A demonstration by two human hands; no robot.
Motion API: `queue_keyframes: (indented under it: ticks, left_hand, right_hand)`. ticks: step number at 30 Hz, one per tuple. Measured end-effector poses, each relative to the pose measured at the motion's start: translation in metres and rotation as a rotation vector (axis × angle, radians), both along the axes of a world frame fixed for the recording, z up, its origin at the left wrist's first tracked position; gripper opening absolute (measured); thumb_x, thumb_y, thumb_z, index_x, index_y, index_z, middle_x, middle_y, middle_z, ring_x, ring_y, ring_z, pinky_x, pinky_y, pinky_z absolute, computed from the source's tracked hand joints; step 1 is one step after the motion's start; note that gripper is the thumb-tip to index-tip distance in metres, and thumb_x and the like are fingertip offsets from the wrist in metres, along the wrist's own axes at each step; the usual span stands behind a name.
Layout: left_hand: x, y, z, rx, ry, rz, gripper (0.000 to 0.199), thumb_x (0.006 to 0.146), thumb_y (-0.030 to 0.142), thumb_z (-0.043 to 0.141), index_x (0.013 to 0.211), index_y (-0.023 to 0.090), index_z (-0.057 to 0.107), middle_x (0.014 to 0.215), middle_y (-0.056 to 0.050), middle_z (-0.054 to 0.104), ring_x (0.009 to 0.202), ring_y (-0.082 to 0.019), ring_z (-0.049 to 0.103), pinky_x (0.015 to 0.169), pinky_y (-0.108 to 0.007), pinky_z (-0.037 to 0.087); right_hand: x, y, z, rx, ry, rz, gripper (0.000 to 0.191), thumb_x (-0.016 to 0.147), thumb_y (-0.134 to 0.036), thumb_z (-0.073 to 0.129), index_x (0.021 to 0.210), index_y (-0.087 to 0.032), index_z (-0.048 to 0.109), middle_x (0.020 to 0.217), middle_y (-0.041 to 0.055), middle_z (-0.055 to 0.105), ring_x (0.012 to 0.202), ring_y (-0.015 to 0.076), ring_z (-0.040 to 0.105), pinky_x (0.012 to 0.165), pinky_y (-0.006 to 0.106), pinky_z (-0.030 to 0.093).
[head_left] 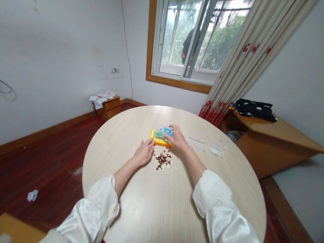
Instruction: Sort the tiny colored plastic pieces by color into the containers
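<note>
A yellow tray (162, 144) lies flat near the table's middle, with small blue pieces (167, 131) and green pieces (159, 134) showing over it through clear plastic. My left hand (144, 153) holds the tray's near left corner between thumb and fingers. At the right side, my right hand (178, 137) has its thumb and fingers bent around the edge of a clear plastic case over the tray. Blur hides where case and tray meet. Just in front of the tray is a loose pile of dark brown pieces (162, 160), mixed with small cream pieces (175, 168).
Clear plastic boxes (196, 144) sit to the right of my right hand on the round table (141, 209). A wooden cabinet (283, 135) with folded black cloth (255, 109) stands beyond the right edge. A curtain (240, 64) hangs behind.
</note>
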State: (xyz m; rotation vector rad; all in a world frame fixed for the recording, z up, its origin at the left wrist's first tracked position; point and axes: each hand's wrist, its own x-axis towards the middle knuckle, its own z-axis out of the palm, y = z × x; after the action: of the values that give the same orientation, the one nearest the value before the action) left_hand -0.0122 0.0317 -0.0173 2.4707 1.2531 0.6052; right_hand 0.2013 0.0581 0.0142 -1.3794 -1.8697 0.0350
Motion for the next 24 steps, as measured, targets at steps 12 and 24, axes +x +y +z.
queue_keyframes:
  ticks: [12,24]
  left_hand:
    - [-0.005,0.009,-0.006,0.094,-0.033,0.188,0.042,0.091,0.026,0.032,0.125,0.011,0.051,0.139,-0.018,0.043,0.131,-0.029,0.038,0.109,-0.059,0.016]
    - [0.011,-0.021,0.012,-0.494,-1.007,-0.208,0.093,0.062,0.054,0.071,0.137,0.01,0.037,0.135,-0.019,0.047,0.122,-0.029,0.047,0.103,-0.042,0.036]
  right_hand:
    - [0.005,-0.089,-0.019,0.051,0.219,-0.137,0.04,0.085,-0.041,0.051,0.119,-0.02,0.048,0.114,0.012,0.052,0.104,0.0242,0.052,0.094,0.046,0.042]
    - [-0.047,-0.108,-0.018,0.014,0.2,0.051,0.041,0.087,-0.034,0.05,0.126,-0.022,0.048,0.118,0.0106,0.051,0.112,0.0217,0.05,0.099,0.042,0.041]
